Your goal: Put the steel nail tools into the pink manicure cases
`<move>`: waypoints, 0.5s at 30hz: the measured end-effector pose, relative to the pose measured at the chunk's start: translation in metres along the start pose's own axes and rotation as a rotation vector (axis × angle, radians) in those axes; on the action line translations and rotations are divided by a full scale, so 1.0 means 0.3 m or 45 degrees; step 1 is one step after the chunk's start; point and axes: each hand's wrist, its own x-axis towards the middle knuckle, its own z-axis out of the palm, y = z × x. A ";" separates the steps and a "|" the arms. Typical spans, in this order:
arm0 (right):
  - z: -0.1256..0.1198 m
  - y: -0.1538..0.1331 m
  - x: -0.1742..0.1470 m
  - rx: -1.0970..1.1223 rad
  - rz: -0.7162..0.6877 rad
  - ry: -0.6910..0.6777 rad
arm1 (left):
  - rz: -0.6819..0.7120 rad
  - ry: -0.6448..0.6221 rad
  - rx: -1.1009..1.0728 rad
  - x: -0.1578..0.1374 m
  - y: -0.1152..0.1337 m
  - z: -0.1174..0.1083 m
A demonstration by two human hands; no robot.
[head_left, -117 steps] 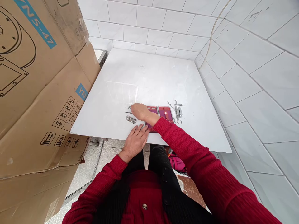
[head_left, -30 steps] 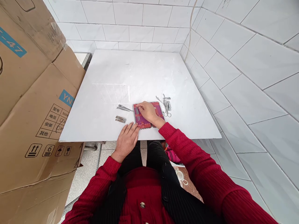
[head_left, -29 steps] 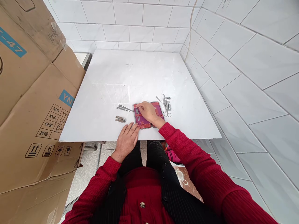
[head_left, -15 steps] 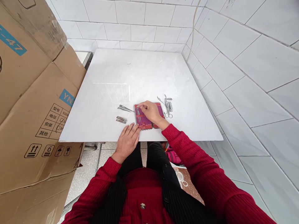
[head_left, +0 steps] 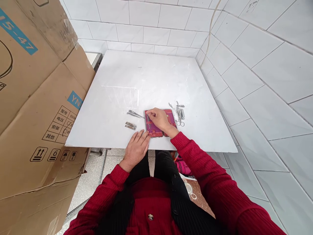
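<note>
An open manicure case (head_left: 156,133) with a purple lining and red trim lies near the table's front edge. My right hand (head_left: 159,118) reaches over it, thumb and fingers pinched at its upper left on a slim metal manicure tool that is mostly hidden. Slim tools stand in the case's left half under red loops. With fingers stretched out flat, my left hand (head_left: 137,147) rests on the tabletop, its fingertips touching the case's lower left corner. Tweezers (head_left: 135,114) and nail clippers (head_left: 130,125) lie left of the case. Small scissors (head_left: 180,123) lie to its right among other metal tools.
The white table (head_left: 122,71) meets tiled walls at the back and right. Large cardboard boxes (head_left: 36,130) stand along its left side. A cable (head_left: 209,36) hangs in the far right corner. Below the table, a pink item (head_left: 182,166) shows beside my legs.
The camera view has shifted slightly, moving the table scene to the right. My right hand stays pinched over the case's upper left, now closer to the loops. My left hand keeps its place.
</note>
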 end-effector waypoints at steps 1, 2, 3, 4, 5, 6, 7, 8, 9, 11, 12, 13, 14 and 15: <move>0.002 -0.002 0.001 -0.003 0.001 -0.004 | 0.001 0.005 0.003 0.000 0.001 0.000; 0.004 -0.005 0.002 -0.011 0.000 -0.010 | 0.000 0.008 0.005 -0.001 0.001 0.001; 0.005 -0.009 0.003 -0.022 -0.003 -0.020 | 0.000 0.009 0.006 -0.001 0.002 0.001; 0.005 -0.016 0.003 -0.041 -0.005 -0.032 | 0.000 0.008 0.005 -0.002 0.002 0.001; 0.006 -0.025 0.004 -0.067 -0.008 -0.045 | 0.000 0.006 0.004 -0.002 0.002 0.001; 0.006 -0.035 0.004 -0.101 -0.014 -0.058 | 0.001 0.002 0.004 -0.003 0.003 0.001; 0.006 -0.047 0.005 -0.141 -0.023 -0.072 | 0.001 0.000 0.005 -0.003 0.003 0.001; 0.007 -0.062 0.006 -0.185 -0.034 -0.088 | 0.001 -0.001 0.007 -0.003 0.003 0.001; 0.009 -0.077 0.008 -0.230 -0.047 -0.107 | 0.000 -0.003 0.009 -0.004 0.004 0.000; 0.015 -0.112 0.014 -0.317 -0.081 -0.161 | -0.006 -0.005 0.008 -0.004 0.004 0.001; 0.020 -0.131 0.018 -0.357 -0.097 -0.195 | -0.008 -0.007 0.005 -0.005 0.004 0.001; 0.025 -0.149 0.023 -0.398 -0.112 -0.231 | -0.011 -0.007 0.002 -0.005 0.004 0.001; 0.030 -0.167 0.029 -0.440 -0.125 -0.269 | -0.011 -0.006 0.001 -0.005 0.005 0.001; 0.037 -0.183 0.035 -0.485 -0.138 -0.305 | -0.011 -0.003 0.004 -0.006 0.005 0.001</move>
